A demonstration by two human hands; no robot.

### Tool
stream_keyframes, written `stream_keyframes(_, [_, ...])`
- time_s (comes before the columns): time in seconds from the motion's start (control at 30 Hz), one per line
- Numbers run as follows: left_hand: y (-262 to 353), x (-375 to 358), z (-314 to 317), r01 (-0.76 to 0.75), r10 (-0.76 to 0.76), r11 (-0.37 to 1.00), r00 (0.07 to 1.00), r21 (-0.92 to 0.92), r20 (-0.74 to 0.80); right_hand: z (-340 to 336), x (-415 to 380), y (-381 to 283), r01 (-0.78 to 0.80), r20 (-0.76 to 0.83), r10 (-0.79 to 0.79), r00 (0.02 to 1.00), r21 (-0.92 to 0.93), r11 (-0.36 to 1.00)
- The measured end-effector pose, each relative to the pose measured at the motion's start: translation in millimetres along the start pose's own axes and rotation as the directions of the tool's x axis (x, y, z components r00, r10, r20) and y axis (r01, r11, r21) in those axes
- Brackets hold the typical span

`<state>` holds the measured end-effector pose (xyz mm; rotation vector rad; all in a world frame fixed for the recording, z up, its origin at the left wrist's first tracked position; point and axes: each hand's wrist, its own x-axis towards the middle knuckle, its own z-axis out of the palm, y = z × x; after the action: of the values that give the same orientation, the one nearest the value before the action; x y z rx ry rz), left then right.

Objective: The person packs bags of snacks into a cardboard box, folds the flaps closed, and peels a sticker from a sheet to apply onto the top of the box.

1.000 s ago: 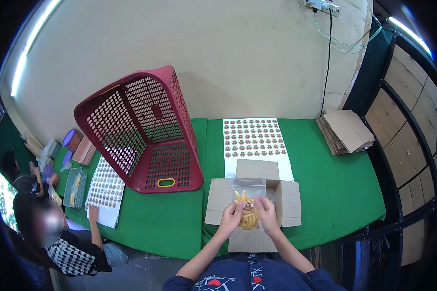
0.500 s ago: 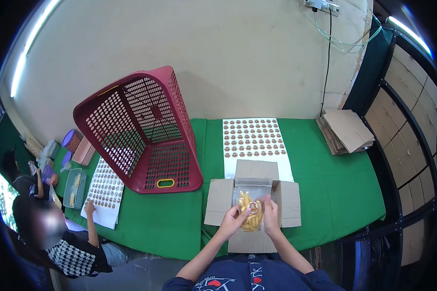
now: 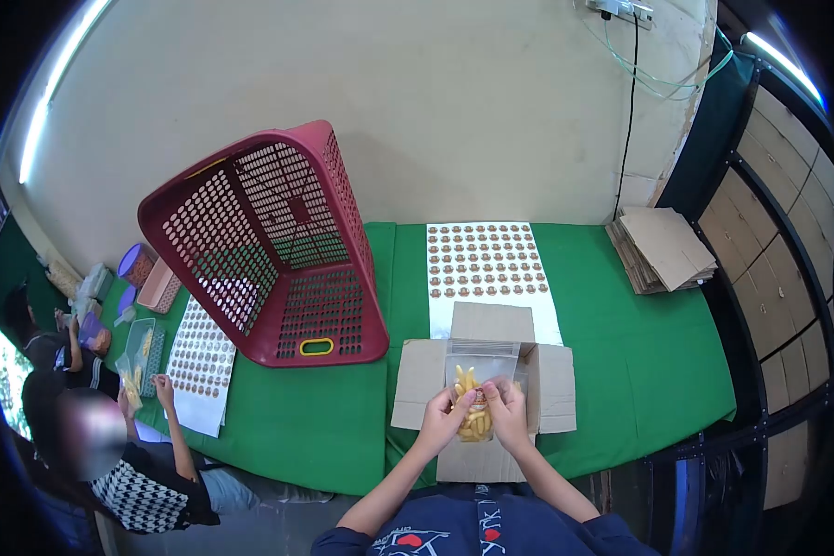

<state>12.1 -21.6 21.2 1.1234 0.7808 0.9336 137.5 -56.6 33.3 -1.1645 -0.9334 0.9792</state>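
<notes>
A clear plastic bag of yellow stick-shaped snacks is between my hands, over an open cardboard box. My left hand is closed on the bag's left side, thumb across its front. My right hand grips the right side, with its thumb at the round sticker on the bag's front. That sticker is now partly covered by my fingers. Behind the box lies a white sheet of round stickers, its near end partly hidden by a box flap.
A large maroon plastic basket lies tipped on the green table to the left. Flattened cardboard is stacked at the back right. Further left, a co-worker holds a snack bag beside another sticker sheet and a grey-green basket.
My right hand has shifted left from the bag's edge onto its front, over the sticker. The co-worker has lifted a hand from the sticker sheet and now holds up a bag.
</notes>
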Motion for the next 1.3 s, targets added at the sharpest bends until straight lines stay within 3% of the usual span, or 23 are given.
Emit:
stream_keyframes(0.1, [3, 1, 2, 0.000, -0.003, 0.998, 0.999, -0.068, -0.042, -3, 4, 1, -0.073, 0.043, 0.070, 0.997, 0.073, 0.995])
stream_keyframes(0.17, [8, 1, 4, -0.012, 0.004, 0.994, 0.997, -0.105, -0.072, -1, 4, -6, 0.006, 0.107, 0.007, 0.994, -0.127, 0.992])
stream_keyframes(0.2, [4, 2, 2, -0.029, 0.024, 0.998, 0.996, -0.056, -0.080, 0, 4, -9, 0.052, 0.143, -0.020, 0.990, -0.223, 0.973])
stream_keyframes(0.37, [-1, 6, -14, -0.070, 0.085, 0.962, 0.995, 0.263, -0.046, 1, 5, -12, -0.069, 0.182, 0.079, 0.980, -0.063, 0.996])
stream_keyframes(0.47, [7, 8, -9, -0.147, 0.178, 0.961, 0.977, 0.233, -0.115, 2, 8, -17, -0.108, 0.222, 0.106, 0.969, -0.004, 0.994])
stream_keyframes(0.57, [10, 8, -16, -0.082, 0.106, 0.977, 0.987, 0.197, -0.117, -3, 9, -19, -0.160, 0.279, 0.150, 0.949, 0.013, 0.987])
stream_keyframes(0.97, [17, 2, -13, 0.095, -0.097, 0.995, 0.991, 0.028, 0.088, -8, 5, -18, -0.186, 0.242, 0.169, 0.955, 0.050, 0.981])
stream_keyframes(1.3, [10, 0, -19, 0.082, -0.086, 0.996, 0.985, 0.032, 0.151, -4, 2, -14, -0.161, 0.180, 0.155, 0.971, 0.014, 0.987])
